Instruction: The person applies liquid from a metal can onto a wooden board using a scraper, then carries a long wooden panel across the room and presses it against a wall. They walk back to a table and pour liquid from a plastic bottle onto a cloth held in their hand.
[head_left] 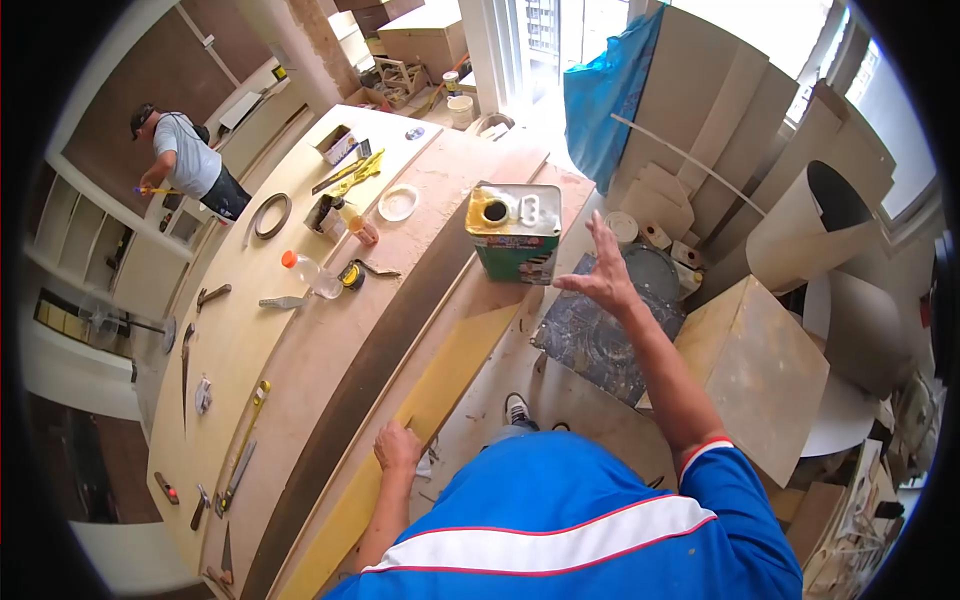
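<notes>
My left hand (398, 447) is closed and rests at a long yellow-coated board (460, 365) along the near edge of the worktable. Whatever its fingers hold, if anything, is hidden. My right hand (605, 275) is raised with fingers spread and holds nothing, just right of a green metal can (515, 245). That can stands upright on the table, its top stained yellow around an open round spout, with a handle beside it. A dark strip (400, 330) runs along the boards.
On the worktable (330, 370) lie a hammer (212, 295), a plastic bottle (318, 278), a tape measure (351, 275), a tape roll (397, 203) and several other tools. A wooden box (755, 370) and stained board (600, 330) stand right. Another person (190, 160) works at far left.
</notes>
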